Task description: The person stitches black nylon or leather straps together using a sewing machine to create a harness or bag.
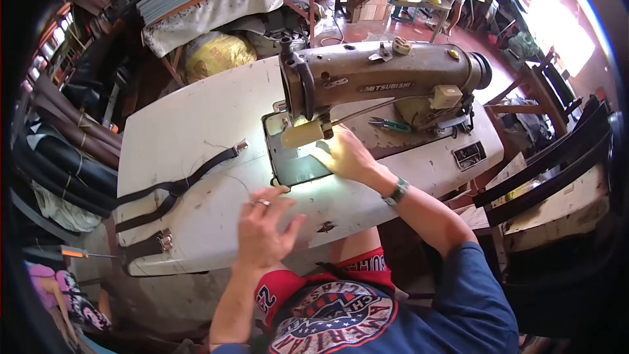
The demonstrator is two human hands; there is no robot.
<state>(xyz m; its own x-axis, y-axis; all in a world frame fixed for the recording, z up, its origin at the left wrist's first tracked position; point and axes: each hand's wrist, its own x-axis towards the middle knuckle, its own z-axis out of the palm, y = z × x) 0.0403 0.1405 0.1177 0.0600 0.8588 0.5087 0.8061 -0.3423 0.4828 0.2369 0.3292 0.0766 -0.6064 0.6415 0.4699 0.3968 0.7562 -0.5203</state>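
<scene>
Two hands on the table: right hand [346, 155] rests flat, fingers loose, holding nothing, at the Mitsubishi sewing machine [383, 78] needle plate. Left hand [263, 226] open, empty, nearer the black straps [175, 190], which run lengthwise to its left.

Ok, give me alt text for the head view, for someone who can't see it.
A person's right hand rests on the plate under the needle of a Mitsubishi sewing machine, while the left hand lies flat on the white table. Black straps with buckles lie to the left.
</scene>
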